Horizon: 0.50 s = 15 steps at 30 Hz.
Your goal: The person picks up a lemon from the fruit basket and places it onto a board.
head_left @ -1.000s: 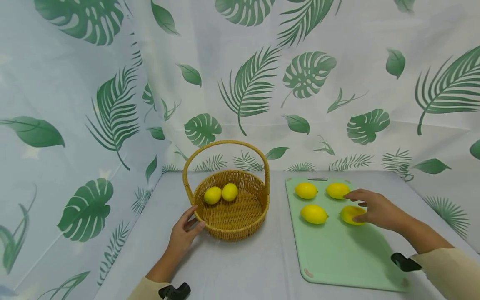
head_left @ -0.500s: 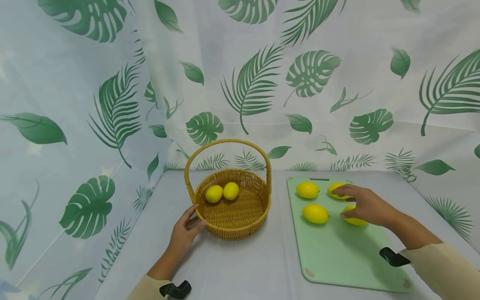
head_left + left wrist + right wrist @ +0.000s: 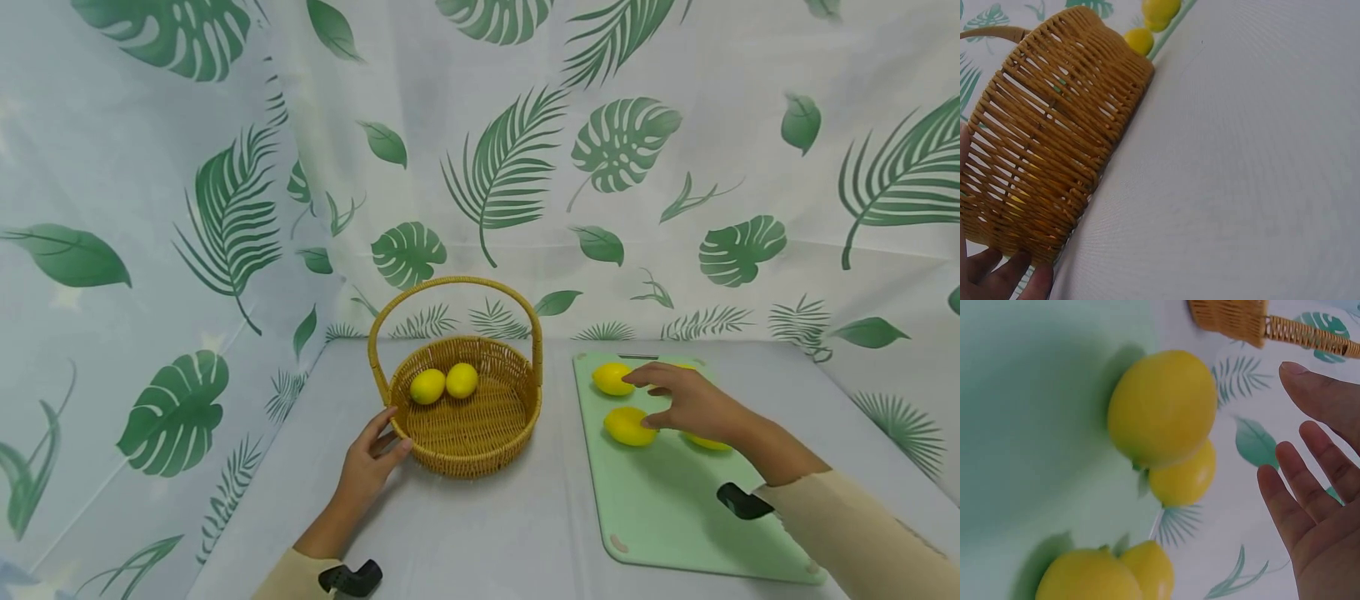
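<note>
My left hand (image 3: 366, 468) touches the near left side of the round wicker basket (image 3: 468, 462), its fingertips (image 3: 1038, 282) against the woven wall. Two yellow lemons (image 3: 462, 381) lie inside the basket toward the back left. My right hand (image 3: 693, 406) hovers over the green cutting board (image 3: 660, 517) with thumb and fingers spread, nothing between them. Its fingertips come close to the front left lemon (image 3: 627, 427) and the back left lemon (image 3: 611, 379); contact cannot be told. Beneath the hand, the front right lemon (image 3: 708, 442) and the back right one are partly hidden.
The basket's tall arched handle (image 3: 457, 280) rises above its rim. A white cloth covers the table (image 3: 525, 533), its bare strip separating basket and board. Leaf-patterned curtains (image 3: 525, 167) stand behind and at the left.
My right hand has moved left across the board, from over the right-hand lemons toward the left-hand pair. The left hand stays at the basket, and the lemons have not moved.
</note>
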Motion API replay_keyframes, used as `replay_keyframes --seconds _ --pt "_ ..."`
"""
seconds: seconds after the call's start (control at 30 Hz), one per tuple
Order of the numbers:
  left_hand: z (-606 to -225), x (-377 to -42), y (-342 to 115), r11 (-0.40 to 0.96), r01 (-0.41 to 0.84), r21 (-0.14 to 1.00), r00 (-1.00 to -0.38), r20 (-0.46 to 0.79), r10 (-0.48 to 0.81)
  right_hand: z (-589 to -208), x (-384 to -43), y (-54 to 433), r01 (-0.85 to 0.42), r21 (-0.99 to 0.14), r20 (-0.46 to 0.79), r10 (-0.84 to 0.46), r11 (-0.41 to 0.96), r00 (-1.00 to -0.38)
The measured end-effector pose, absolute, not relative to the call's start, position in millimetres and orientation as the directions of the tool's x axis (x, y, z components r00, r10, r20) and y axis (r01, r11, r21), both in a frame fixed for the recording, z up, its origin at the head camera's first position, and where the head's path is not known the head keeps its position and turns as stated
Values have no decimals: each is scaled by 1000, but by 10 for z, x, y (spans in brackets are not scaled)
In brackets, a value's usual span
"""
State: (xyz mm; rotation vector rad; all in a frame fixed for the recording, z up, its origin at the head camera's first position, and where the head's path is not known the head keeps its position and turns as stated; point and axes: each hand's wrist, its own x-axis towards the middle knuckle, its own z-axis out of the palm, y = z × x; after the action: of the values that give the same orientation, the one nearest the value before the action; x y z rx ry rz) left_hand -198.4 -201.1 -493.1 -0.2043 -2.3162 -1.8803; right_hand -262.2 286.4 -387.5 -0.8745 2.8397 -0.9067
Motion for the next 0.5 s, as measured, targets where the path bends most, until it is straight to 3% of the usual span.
replay_keyframes --seconds 0.2,0.5 --pt "-5050 -2046 -2042 211 215 954 -975 220 -1 -3861 -2647 2650 -488 -562 114 -522 668 -846" --pt "-5054 -2044 -2030 221 222 950 -973 229 -6 -3839 -2699 2372 -540 -569 125 -583 621 -802"
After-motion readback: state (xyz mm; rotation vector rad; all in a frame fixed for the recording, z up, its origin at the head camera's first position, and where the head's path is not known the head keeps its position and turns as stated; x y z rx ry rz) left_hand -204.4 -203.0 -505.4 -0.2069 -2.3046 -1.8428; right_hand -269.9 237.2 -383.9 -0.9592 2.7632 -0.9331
